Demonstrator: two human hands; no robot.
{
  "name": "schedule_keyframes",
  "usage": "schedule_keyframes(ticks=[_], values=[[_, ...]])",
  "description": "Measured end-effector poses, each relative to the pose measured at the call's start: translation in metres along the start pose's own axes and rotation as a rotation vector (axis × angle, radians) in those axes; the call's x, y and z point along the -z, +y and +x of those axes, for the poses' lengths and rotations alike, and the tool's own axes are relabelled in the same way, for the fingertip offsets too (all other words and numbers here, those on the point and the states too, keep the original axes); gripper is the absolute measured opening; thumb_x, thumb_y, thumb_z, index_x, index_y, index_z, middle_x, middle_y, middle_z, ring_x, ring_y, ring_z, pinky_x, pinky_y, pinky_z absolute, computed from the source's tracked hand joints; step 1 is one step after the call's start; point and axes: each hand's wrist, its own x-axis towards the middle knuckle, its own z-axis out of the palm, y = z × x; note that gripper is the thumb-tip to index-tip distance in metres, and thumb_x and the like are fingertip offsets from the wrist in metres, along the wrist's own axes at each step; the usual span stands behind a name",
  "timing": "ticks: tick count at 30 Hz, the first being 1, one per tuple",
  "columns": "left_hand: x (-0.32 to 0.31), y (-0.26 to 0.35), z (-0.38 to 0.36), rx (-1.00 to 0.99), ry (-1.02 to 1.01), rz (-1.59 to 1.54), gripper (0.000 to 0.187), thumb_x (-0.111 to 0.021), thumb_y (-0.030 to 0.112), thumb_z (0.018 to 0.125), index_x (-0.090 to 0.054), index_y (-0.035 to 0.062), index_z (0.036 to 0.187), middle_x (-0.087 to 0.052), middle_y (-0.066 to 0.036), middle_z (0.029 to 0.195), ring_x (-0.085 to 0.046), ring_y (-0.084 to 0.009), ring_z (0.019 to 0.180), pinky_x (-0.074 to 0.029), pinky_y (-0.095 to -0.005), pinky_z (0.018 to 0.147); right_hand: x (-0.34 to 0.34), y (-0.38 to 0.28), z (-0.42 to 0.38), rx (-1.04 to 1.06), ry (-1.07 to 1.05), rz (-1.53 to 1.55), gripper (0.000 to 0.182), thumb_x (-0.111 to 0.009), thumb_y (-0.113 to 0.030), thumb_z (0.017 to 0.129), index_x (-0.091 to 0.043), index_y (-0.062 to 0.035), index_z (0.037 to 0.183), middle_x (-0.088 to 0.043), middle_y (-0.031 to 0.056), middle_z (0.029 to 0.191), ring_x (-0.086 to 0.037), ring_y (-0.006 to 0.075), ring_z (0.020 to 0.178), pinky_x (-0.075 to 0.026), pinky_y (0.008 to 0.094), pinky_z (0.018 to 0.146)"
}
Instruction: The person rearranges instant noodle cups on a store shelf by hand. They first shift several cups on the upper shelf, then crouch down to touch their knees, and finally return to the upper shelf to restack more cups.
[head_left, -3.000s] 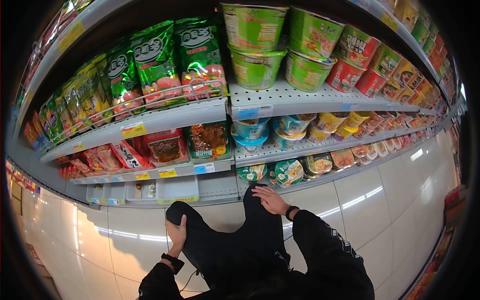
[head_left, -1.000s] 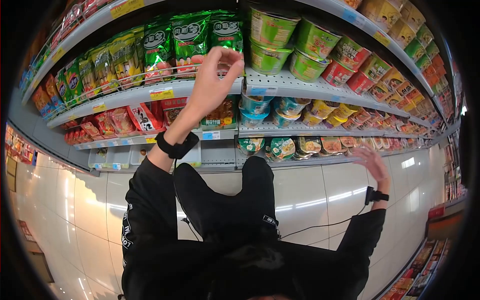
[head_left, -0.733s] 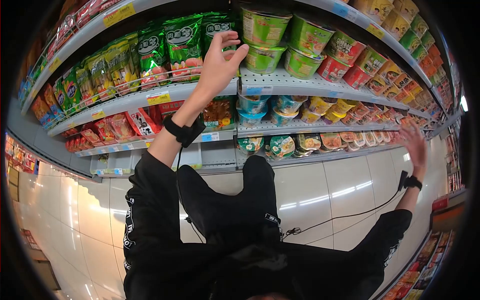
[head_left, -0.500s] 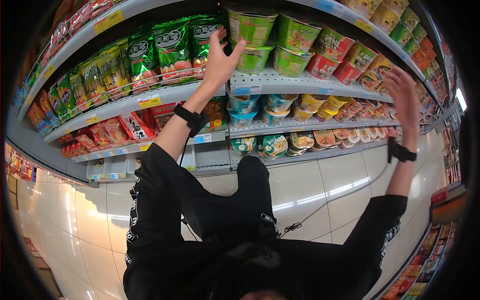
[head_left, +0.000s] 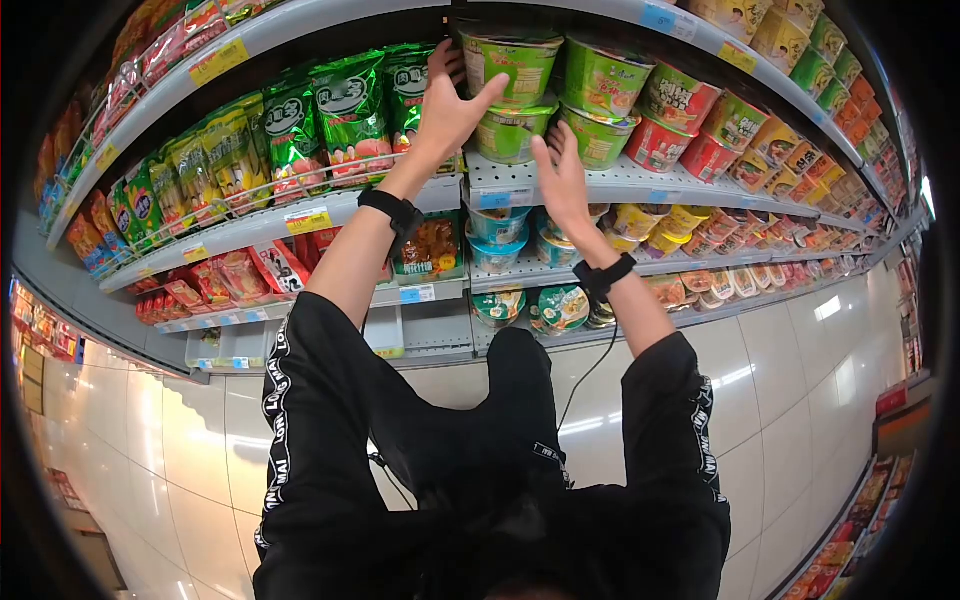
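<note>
My left hand (head_left: 452, 115) is at the left side of two stacked green noodle tubs, the upper tub (head_left: 512, 68) and the lower tub (head_left: 505, 134). Its thumb and fingers are apart, the thumb in front of the upper tub and the fingertips partly hidden beside it. Just right of the lower tub, my right hand (head_left: 563, 182) is raised with fingers spread, holding nothing. Another green pair, an upper tub (head_left: 605, 76) and a lower tub (head_left: 600, 138), stands behind and right of it.
Green snack bags (head_left: 348, 108) stand behind a wire rail at the left. Red noodle tubs (head_left: 678, 98) continue rightward. Blue tubs (head_left: 497, 238) and yellow tubs (head_left: 628, 220) occupy the shelf below. An overhead shelf edge (head_left: 575, 10) crosses above the stacks, over a tiled floor (head_left: 790, 440).
My right hand has swung in from the far right to the green tubs. My left hand has shifted slightly right, against the side of the left stack. The view has moved a little.
</note>
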Motion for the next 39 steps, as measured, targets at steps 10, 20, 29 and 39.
schedule_keyframes(ticks=[10,20,29,39], values=[[-0.002,-0.007,0.005,0.102,-0.132,-0.074,0.108,-0.084,0.041,0.08,-0.019,-0.0047,0.153,-0.051,-0.028,0.143,-0.055,-0.0334,0.13,-0.045,-0.0394,0.108,-0.02,-0.002,0.023,0.002,0.018,-0.307,0.085,-0.079,-0.044,0.086,-0.04,0.0097,0.139,-0.062,0.0284,0.128,-0.063,0.0363,0.118,-0.048,0.0409,0.099],[-0.019,0.015,0.017,0.228,-0.056,0.059,0.126,-0.089,0.041,0.072,-0.006,-0.0025,0.156,-0.053,-0.029,0.141,-0.057,-0.0376,0.126,-0.046,-0.0388,0.106,-0.025,0.014,0.034,-0.016,0.027,-0.391,0.098,-0.086,-0.053,0.074,-0.04,0.0119,0.131,-0.064,0.0273,0.122,-0.066,0.0334,0.113,-0.051,0.0388,0.097],[-0.021,0.029,0.014,0.215,0.004,0.163,0.122,-0.091,0.039,0.068,-0.016,-0.0072,0.152,-0.06,-0.03,0.131,-0.062,-0.0376,0.119,-0.05,-0.0388,0.101,-0.023,0.009,0.029,0.109,0.052,-0.448,0.093,-0.088,-0.049,0.075,-0.041,0.0095,0.131,-0.064,0.0262,0.123,-0.066,0.0335,0.112,-0.052,0.0409,0.096],[-0.001,0.047,0.008,0.099,-0.063,0.051,0.104,-0.091,0.036,0.071,-0.032,-0.0075,0.145,-0.059,-0.024,0.134,-0.059,-0.032,0.123,-0.047,-0.039,0.105,-0.013,0.006,0.027,0.13,-0.006,-0.295,0.086,-0.09,-0.042,0.074,-0.044,0.0067,0.128,-0.065,0.0224,0.122,-0.067,0.0298,0.11,-0.053,0.0387,0.094]])
